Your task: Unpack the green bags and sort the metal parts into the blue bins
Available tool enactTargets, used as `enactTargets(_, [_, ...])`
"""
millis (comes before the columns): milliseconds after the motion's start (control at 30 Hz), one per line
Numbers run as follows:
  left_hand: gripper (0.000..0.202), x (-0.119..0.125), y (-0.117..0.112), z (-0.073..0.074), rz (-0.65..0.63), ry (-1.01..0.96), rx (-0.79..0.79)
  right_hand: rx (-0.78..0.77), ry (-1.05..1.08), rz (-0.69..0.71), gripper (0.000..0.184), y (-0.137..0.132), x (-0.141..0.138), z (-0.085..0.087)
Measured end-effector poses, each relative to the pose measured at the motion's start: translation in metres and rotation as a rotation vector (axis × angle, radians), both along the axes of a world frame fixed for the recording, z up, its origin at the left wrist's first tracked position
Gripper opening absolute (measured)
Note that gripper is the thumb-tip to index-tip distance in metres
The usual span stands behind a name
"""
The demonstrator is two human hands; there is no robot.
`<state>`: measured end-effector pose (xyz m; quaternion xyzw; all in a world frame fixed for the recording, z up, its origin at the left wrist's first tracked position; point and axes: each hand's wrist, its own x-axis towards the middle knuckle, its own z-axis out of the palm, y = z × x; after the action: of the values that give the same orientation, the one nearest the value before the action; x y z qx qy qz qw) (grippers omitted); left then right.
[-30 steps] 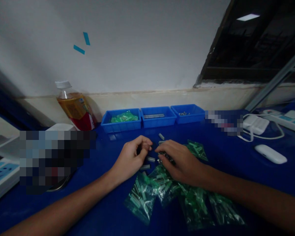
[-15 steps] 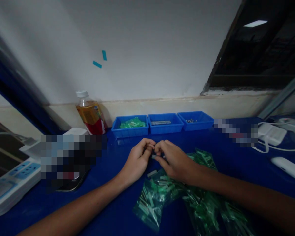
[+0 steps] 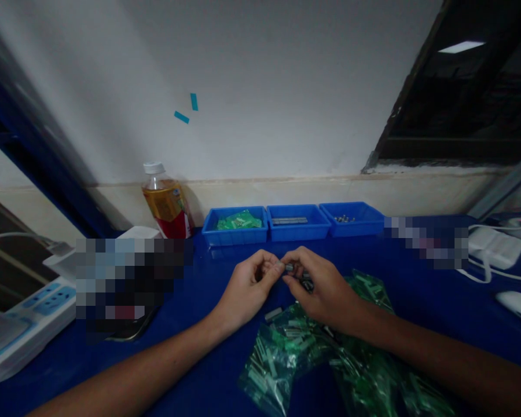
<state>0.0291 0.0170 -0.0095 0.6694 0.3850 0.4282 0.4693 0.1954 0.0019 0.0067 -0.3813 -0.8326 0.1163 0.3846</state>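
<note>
In front of the blue bins, my left hand (image 3: 252,285) and my right hand (image 3: 323,285) meet with fingers curled. A small grey metal piece (image 3: 289,267) shows between their fingertips, with the left thumb and finger pinched at its end. More small metal parts (image 3: 306,282) lie under the curled right fingers, partly hidden. Just below the hands, a loose grey metal bar (image 3: 273,314) rests on the blue table. Green-tinted clear plastic bags (image 3: 267,368) full of short metal pieces spread beneath my right hand and forearm.
Three blue bins stand along the wall: one with green bags (image 3: 239,220), one with metal rods (image 3: 290,220), one with small metal parts (image 3: 344,219). A drink bottle (image 3: 167,202) and a power strip (image 3: 30,315) are at left. A white device (image 3: 518,307) lies at right.
The view has shifted slightly. My fingertips have moved a little apart, and the right fingers have opened enough to show metal parts beneath them. A grey piece now spans between both hands' fingertips.
</note>
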Motion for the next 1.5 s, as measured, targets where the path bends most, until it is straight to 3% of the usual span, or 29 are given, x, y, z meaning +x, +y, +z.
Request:
enactTargets(100, [0.029, 0.000, -0.001, 0.001, 0.007, 0.041, -0.006, 0.048, -0.060, -0.022, 0.012, 0.001, 0.002, 0.001])
enactTargets(300, [0.023, 0.001, -0.001, 0.000, -0.034, -0.113, 0.021, 0.030, -0.046, -0.051, 0.011, 0.004, 0.004, 0.005])
enactTargets(567, [0.021, 0.000, 0.000, 0.001, 0.053, -0.038, 0.013, 0.006, -0.031, -0.047, 0.017, 0.005, 0.003, -0.001])
enactTargets(733, [0.025, 0.001, 0.002, 0.001, -0.020, -0.042, -0.051, 0.101, -0.172, -0.024, 0.008, 0.006, 0.009, 0.009])
enactTargets(900, [0.028, 0.002, 0.003, 0.001, -0.120, 0.050, -0.059, 0.147, -0.277, -0.205, 0.013, 0.049, 0.034, 0.041])
enactTargets(1033, [0.019, -0.006, 0.006, 0.007, -0.326, 0.267, 0.039, -0.152, -0.493, -0.312, 0.019, 0.105, 0.043, 0.061])
enactTargets(1200, [0.018, -0.015, 0.011, 0.012, -0.467, 0.420, 0.248, -0.352, -0.632, -0.197, 0.020, 0.144, 0.030, 0.063])
enactTargets(1333, [0.008, -0.013, 0.010, 0.009, -0.415, 0.430, 0.218, -0.421, -0.735, -0.087, 0.028, 0.154, 0.016, 0.062])
enactTargets(1500, [0.007, -0.011, 0.007, 0.008, -0.376, 0.437, 0.199, -0.382, -0.852, -0.022, 0.030, 0.163, 0.006, 0.060])
